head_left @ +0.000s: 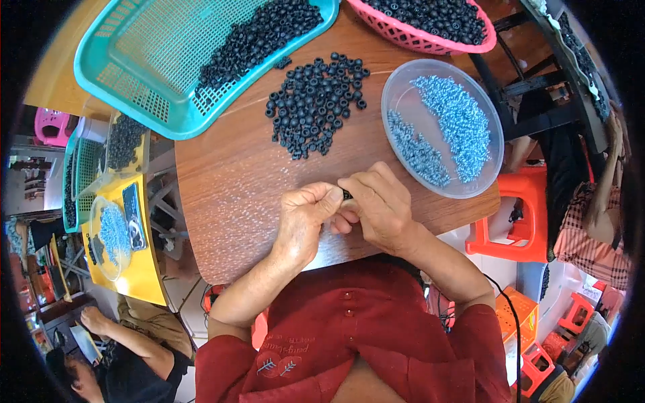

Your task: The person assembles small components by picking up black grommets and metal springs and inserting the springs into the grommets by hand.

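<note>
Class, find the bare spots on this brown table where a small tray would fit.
Bare wood lies left of the hands, below the teal basket and the loose pile of black rings. A narrower strip runs between that pile and the left hand. The far edge and the clear dish side are crowded.

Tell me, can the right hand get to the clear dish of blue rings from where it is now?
Probably yes. The right hand sits just below the clear dish of blue rings, with only bare table between them. It is pinching a small black piece together with the left hand, so its fingers are occupied.
</note>
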A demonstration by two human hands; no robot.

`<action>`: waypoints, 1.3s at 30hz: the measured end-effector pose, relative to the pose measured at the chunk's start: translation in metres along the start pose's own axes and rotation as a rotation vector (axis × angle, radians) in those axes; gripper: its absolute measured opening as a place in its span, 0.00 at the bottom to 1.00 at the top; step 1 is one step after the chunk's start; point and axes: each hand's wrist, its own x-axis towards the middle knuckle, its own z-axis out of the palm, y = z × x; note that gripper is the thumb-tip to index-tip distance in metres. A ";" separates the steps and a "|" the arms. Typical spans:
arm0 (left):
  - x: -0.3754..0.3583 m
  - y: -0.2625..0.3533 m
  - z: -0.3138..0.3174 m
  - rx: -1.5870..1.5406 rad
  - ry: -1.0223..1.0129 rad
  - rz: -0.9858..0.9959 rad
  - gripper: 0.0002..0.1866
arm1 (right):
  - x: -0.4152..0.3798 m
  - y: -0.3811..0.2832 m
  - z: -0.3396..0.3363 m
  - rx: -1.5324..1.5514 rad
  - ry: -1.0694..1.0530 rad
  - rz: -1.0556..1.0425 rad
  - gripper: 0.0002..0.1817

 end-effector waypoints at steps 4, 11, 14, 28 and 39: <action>0.031 0.006 -0.008 0.575 0.065 0.428 0.08 | 0.030 0.018 -0.034 -0.180 -0.003 -0.048 0.15; 0.118 0.038 0.013 1.574 0.154 1.305 0.10 | 0.130 0.106 -0.096 -0.547 0.230 0.026 0.11; 0.138 0.032 0.020 1.699 0.073 1.295 0.09 | 0.158 0.157 -0.113 -0.731 0.181 0.096 0.14; 0.141 0.047 0.036 1.651 0.102 1.359 0.03 | 0.218 0.231 -0.158 -0.931 0.048 0.442 0.21; 0.055 0.059 -0.006 -0.050 -0.030 0.195 0.09 | 0.086 0.042 -0.062 -0.027 -0.122 0.226 0.08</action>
